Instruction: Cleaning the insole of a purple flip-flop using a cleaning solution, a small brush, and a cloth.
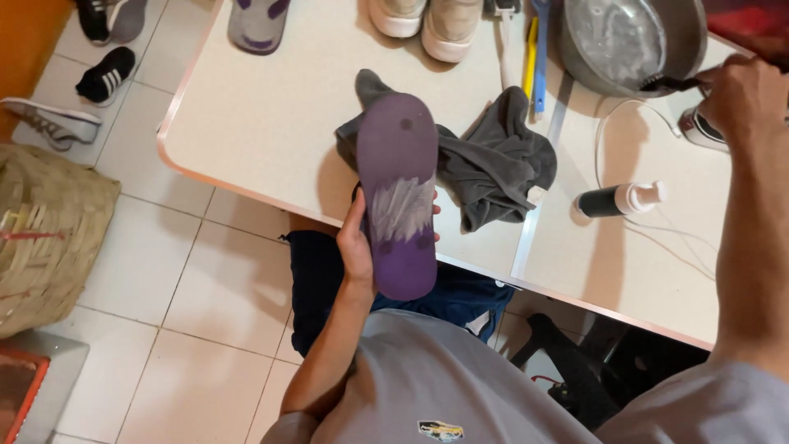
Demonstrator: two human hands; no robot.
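Note:
My left hand holds a purple flip-flop by its edge, sole up, over the near edge of the white table. White foam streaks cover the middle of the sole. My right hand is at the far right, gripping a dark brush whose head dips over the rim of a metal basin of soapy water. A grey cloth lies crumpled on the table behind the flip-flop.
A dark bottle with a white cap lies on the table near a white cord. Light sneakers and another purple flip-flop sit at the far edge. A woven basket and several shoes are on the tiled floor, left.

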